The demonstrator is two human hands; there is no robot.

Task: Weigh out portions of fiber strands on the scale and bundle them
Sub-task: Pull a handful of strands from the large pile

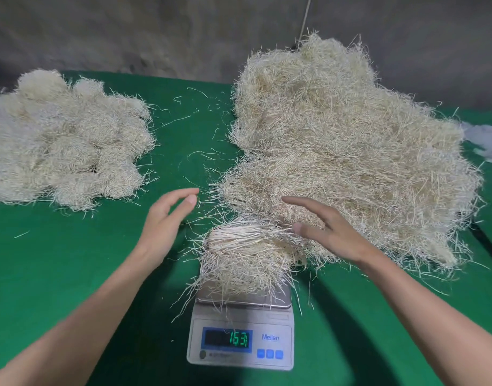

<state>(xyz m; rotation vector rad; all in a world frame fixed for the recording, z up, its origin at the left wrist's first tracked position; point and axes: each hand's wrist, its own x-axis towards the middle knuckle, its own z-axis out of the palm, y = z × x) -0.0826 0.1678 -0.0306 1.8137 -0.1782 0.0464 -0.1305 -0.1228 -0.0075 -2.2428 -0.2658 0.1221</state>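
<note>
Two hands, left grip point(166, 218) wide, right grip point(328, 227) wide, empty, beside portion point(247, 257) on scale point(242, 341)

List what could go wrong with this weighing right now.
1. The portion on the scale seems to touch the big loose pile beside it, so the reading may be off.
2. Strands droop over the display, which may hide digits.
3. The right hand hovers at the portion's edge; the left hand is clear. A brush would likely shift the weight.
</note>
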